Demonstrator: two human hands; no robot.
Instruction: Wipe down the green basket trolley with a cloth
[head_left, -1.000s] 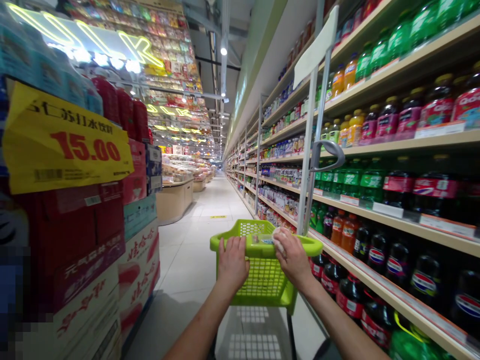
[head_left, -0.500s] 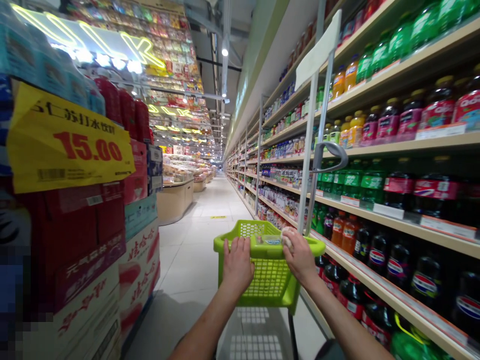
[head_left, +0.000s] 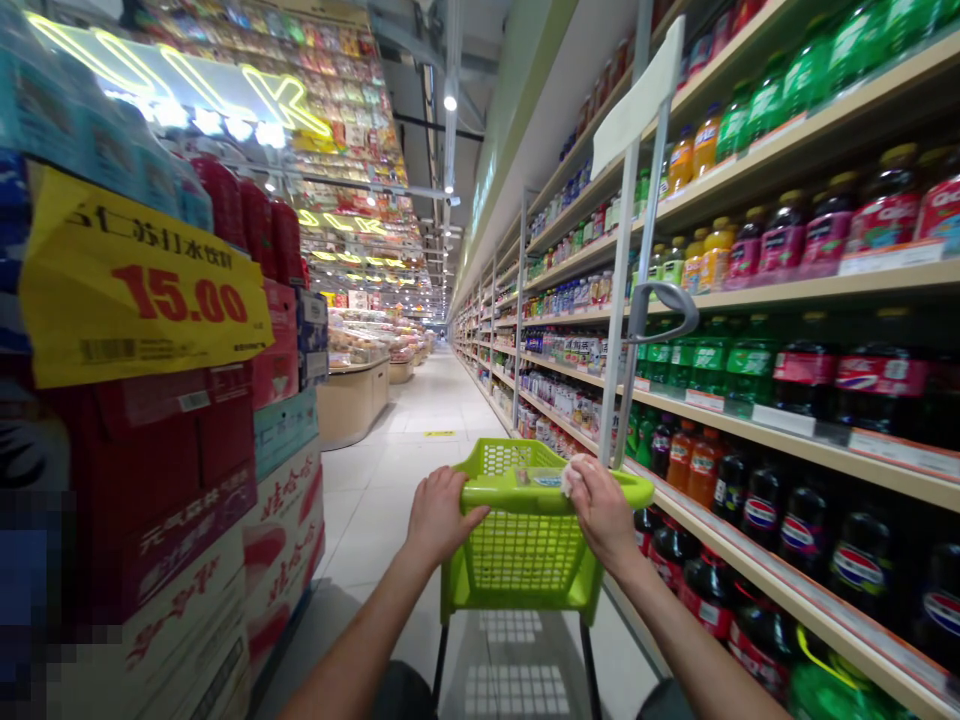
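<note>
A green shopping cart [head_left: 525, 560] stands in front of me, its handle bar across the near top edge. My left hand [head_left: 444, 512] is wrapped over the left end of that handle, thumb pointing inward. Near the right end, my right hand [head_left: 600, 508] grips the handle and also has a crumpled white tissue [head_left: 572, 474] pinched against it. The fingertips of both hands are partly hidden behind the handle.
Drink shelves [head_left: 787, 425] with bottles run along the right, with a metal ladder [head_left: 616, 300] leaning there. Stacked cartons [head_left: 281, 540] with a yellow price sign [head_left: 142, 280] stand close on the left. The tiled aisle [head_left: 420, 400] stretches ahead past a display counter [head_left: 352, 400].
My left hand has shifted left along the handle to its left end, and its thumb now shows. The right hand holds nearly the same place on the handle.
</note>
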